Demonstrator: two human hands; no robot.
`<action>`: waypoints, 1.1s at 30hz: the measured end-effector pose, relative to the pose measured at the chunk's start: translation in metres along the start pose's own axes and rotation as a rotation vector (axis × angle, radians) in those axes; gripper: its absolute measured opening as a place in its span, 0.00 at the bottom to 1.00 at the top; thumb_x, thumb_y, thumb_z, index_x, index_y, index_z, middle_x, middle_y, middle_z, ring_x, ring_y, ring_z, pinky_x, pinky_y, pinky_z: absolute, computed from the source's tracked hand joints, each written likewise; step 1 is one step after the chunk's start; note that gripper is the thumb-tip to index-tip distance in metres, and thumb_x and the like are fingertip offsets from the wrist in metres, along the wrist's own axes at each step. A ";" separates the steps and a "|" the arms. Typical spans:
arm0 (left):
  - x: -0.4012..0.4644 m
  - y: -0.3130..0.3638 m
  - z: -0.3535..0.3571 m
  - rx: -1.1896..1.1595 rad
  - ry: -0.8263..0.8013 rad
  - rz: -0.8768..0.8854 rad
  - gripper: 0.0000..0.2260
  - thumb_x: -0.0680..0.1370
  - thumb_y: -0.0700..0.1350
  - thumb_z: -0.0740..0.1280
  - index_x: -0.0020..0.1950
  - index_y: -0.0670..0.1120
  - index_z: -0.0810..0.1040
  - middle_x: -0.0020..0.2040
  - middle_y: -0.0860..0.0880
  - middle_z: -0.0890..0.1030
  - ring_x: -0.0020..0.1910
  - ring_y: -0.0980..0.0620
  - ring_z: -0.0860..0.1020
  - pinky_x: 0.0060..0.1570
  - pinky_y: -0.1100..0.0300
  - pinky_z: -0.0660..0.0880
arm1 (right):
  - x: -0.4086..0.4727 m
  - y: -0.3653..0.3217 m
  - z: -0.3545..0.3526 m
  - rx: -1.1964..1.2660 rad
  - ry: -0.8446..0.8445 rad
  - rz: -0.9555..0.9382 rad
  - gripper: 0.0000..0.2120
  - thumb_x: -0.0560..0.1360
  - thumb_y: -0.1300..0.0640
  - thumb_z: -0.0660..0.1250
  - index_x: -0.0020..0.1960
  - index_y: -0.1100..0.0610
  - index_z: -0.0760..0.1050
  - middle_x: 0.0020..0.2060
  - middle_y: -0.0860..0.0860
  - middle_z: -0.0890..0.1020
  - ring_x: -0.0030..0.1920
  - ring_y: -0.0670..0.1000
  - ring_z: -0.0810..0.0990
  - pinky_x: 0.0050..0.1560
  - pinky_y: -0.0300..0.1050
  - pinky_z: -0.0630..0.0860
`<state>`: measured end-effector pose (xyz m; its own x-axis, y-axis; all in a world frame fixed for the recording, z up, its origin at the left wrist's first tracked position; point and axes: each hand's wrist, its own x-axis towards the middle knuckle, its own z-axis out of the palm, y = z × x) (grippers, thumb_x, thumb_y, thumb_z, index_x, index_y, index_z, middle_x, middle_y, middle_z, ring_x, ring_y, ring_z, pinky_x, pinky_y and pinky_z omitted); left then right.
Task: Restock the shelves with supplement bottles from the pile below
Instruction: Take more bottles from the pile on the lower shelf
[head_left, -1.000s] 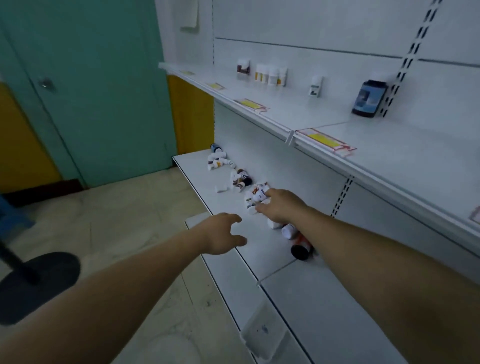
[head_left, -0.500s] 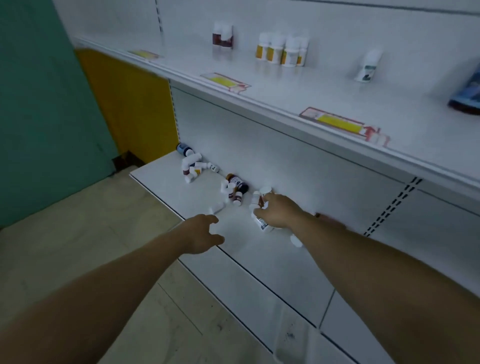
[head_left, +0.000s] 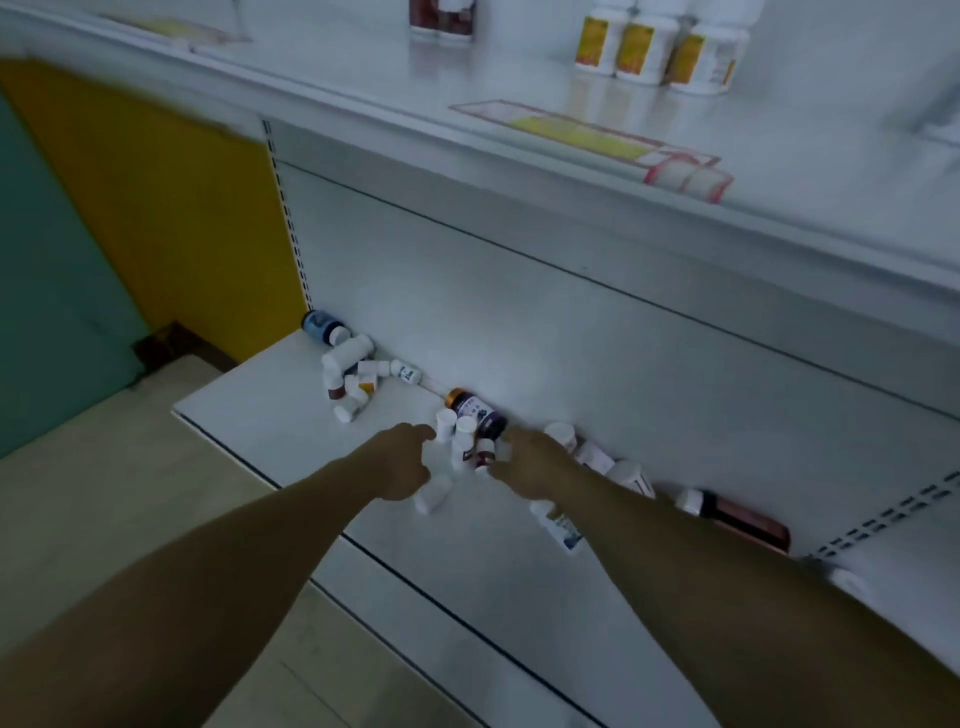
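Small supplement bottles (head_left: 457, 436) lay toppled at frame centre on the bottom shelf (head_left: 249, 410). The left hand (head_left: 402, 462) and right hand (head_left: 530, 462) reached among them; neither grasp could be made out. They looked light, rigid and slippery, best gripped around the body.

The top edge cuts off the upper-shelf bottles (head_left: 657, 49), motion blur smears the shelf label strip (head_left: 597, 137), both hands' fingertips hide among the small white bottles (head_left: 457, 441), and the right arm covers part of the pile.
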<state>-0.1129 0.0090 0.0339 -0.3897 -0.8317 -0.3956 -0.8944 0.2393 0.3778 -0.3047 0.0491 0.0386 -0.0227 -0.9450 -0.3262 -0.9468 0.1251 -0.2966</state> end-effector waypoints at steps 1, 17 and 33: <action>0.014 -0.005 0.003 0.010 0.004 0.018 0.27 0.78 0.42 0.62 0.76 0.48 0.57 0.75 0.46 0.61 0.71 0.46 0.64 0.68 0.56 0.63 | 0.011 0.000 0.011 -0.022 -0.003 -0.004 0.20 0.77 0.49 0.64 0.64 0.59 0.71 0.60 0.58 0.77 0.59 0.59 0.77 0.57 0.49 0.73; 0.132 -0.051 0.055 -0.178 0.265 0.266 0.17 0.78 0.43 0.62 0.66 0.45 0.66 0.61 0.43 0.72 0.58 0.43 0.74 0.57 0.53 0.71 | 0.074 -0.004 0.092 -0.082 0.364 -0.111 0.21 0.76 0.51 0.61 0.67 0.57 0.69 0.58 0.57 0.77 0.57 0.60 0.75 0.59 0.52 0.70; -0.142 -0.018 -0.065 -1.949 -0.162 -0.066 0.09 0.79 0.42 0.60 0.51 0.39 0.76 0.39 0.41 0.82 0.37 0.48 0.80 0.36 0.62 0.80 | -0.134 -0.134 -0.005 2.173 0.256 0.379 0.07 0.78 0.62 0.62 0.48 0.57 0.79 0.40 0.57 0.80 0.36 0.52 0.75 0.37 0.40 0.75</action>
<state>-0.0270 0.0906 0.1374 -0.4862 -0.7412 -0.4628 0.4740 -0.6686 0.5729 -0.1767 0.1580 0.1263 -0.2648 -0.7876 -0.5564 0.8120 0.1291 -0.5692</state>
